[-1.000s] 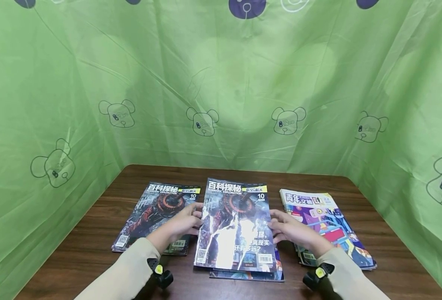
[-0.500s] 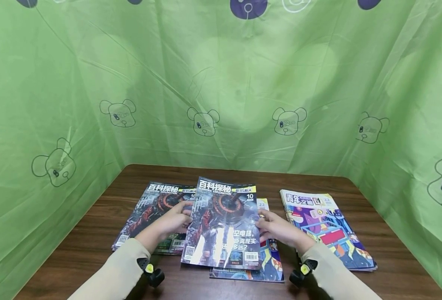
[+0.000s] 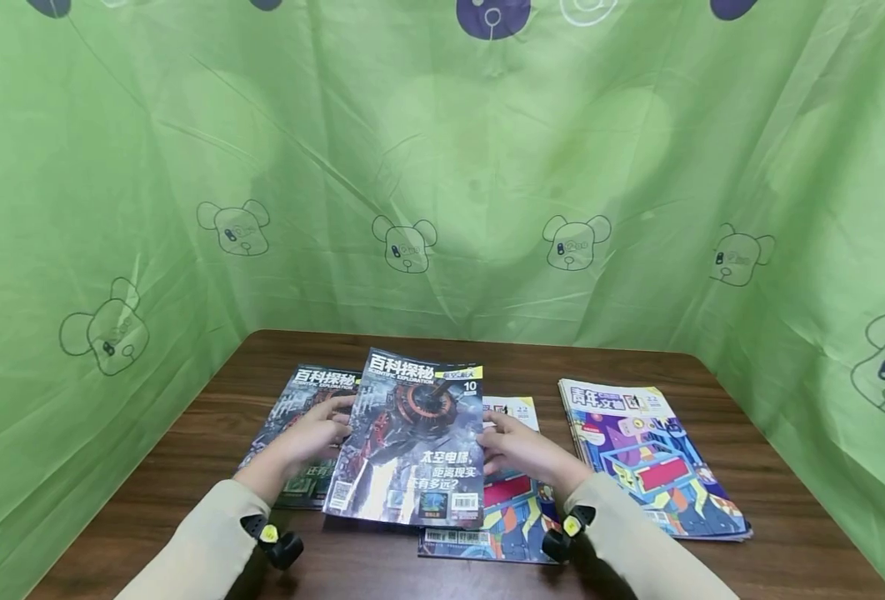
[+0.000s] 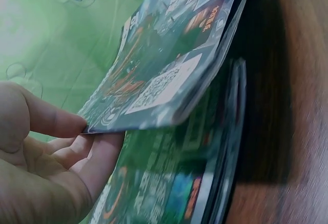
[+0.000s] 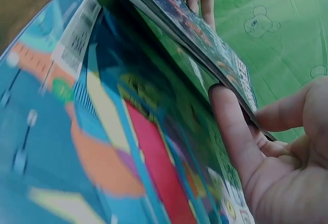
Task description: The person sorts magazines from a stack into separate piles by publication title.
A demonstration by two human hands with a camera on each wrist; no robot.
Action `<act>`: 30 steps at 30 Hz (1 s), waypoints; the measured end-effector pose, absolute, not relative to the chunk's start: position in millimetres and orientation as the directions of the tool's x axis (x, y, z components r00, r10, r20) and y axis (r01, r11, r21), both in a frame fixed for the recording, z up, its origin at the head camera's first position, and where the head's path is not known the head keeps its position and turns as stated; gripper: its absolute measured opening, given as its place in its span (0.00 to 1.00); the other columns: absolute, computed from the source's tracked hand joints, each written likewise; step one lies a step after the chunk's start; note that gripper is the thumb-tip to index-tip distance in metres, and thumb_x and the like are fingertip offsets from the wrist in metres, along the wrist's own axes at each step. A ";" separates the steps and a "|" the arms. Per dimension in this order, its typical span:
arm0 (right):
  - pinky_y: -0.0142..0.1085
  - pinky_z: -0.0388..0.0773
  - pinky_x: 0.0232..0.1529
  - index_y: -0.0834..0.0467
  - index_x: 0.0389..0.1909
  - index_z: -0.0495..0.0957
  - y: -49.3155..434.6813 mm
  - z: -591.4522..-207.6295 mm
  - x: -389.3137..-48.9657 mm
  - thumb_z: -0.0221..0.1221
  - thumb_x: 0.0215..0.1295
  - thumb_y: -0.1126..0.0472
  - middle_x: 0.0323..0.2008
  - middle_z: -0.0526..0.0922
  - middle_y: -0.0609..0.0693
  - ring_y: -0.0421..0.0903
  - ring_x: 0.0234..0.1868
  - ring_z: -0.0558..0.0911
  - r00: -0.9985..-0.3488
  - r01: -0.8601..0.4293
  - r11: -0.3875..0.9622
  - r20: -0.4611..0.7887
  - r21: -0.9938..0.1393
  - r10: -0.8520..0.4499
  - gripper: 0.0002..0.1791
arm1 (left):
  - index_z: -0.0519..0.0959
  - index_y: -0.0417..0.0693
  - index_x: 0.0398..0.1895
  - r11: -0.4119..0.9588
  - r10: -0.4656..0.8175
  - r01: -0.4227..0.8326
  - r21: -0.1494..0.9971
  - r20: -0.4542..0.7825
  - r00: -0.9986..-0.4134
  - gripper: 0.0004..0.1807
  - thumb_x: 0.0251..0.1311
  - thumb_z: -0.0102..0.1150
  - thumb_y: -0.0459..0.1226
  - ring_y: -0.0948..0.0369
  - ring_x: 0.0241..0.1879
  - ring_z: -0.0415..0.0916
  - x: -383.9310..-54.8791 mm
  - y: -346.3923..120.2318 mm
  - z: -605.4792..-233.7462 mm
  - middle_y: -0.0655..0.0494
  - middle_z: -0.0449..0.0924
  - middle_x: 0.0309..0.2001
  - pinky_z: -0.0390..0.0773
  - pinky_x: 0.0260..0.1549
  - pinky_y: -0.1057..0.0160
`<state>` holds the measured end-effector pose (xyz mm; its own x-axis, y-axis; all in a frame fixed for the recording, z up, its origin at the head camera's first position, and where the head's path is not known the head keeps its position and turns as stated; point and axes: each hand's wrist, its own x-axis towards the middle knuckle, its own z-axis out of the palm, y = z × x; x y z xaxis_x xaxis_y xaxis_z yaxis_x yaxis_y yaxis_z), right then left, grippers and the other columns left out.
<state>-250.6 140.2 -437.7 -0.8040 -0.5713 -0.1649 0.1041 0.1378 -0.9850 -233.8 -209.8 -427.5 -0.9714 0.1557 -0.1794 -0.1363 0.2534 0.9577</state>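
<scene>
Between both hands a dark magazine with a red-orange ring on its cover is held raised above the table. My left hand pinches its left edge, thumb on top and fingers beneath, as the left wrist view shows. On the opposite edge my right hand pinches it the same way. Below, on the left, lies a matching dark magazine, partly covered by the left hand and the held one. Under the right hand a colourful magazine lies flat, its upper left part hidden by the raised magazine.
A stack of colourful magazines lies on the right side of the brown wooden table. A green curtain with bear drawings hangs behind the table and along both sides.
Both hands have carried the dark magazine leftward, from over the colourful magazine to partly over the matching dark one. More of the colourful magazine shows now. The right stack has not moved.
</scene>
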 end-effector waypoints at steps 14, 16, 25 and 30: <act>0.39 0.85 0.41 0.71 0.75 0.43 90.8 -440.0 -256.3 0.47 0.77 0.65 0.43 0.77 0.63 0.49 0.39 0.81 -0.813 0.125 0.140 -0.182 -0.982 -0.553 0.34 | 0.47 0.32 0.78 0.270 0.180 -0.109 0.957 -0.162 -0.970 0.35 0.68 0.41 0.26 0.46 0.53 0.72 -237.6 -253.2 -431.3 0.23 0.56 0.67 0.82 0.47 0.47; 0.39 0.85 0.42 0.71 0.76 0.41 84.3 -441.9 -257.8 0.48 0.77 0.64 0.43 0.76 0.62 0.49 0.39 0.81 -0.813 0.137 0.130 -0.186 -0.982 -0.551 0.36 | 0.48 0.32 0.77 0.297 0.166 -0.111 0.949 -0.166 -0.972 0.34 0.68 0.41 0.26 0.46 0.54 0.72 -237.4 -259.2 -429.9 0.23 0.55 0.68 0.81 0.48 0.47; 0.42 0.86 0.42 0.71 0.75 0.44 56.4 -445.2 -261.5 0.50 0.76 0.67 0.38 0.74 0.59 0.47 0.33 0.80 -0.819 0.167 0.086 -0.187 -0.982 -0.543 0.35 | 0.50 0.29 0.76 0.275 0.112 -0.105 0.956 -0.141 -0.984 0.32 0.69 0.41 0.25 0.57 0.42 0.78 -239.9 -278.8 -430.2 0.26 0.61 0.65 0.84 0.39 0.54; 0.41 0.86 0.40 0.72 0.75 0.46 43.9 -448.3 -264.6 0.51 0.74 0.69 0.42 0.73 0.61 0.46 0.31 0.80 -0.826 0.182 0.080 -0.196 -0.980 -0.528 0.35 | 0.52 0.29 0.76 0.323 0.069 -0.121 0.938 -0.151 -0.986 0.32 0.68 0.41 0.26 0.57 0.40 0.78 -242.4 -287.0 -434.4 0.25 0.60 0.67 0.84 0.36 0.56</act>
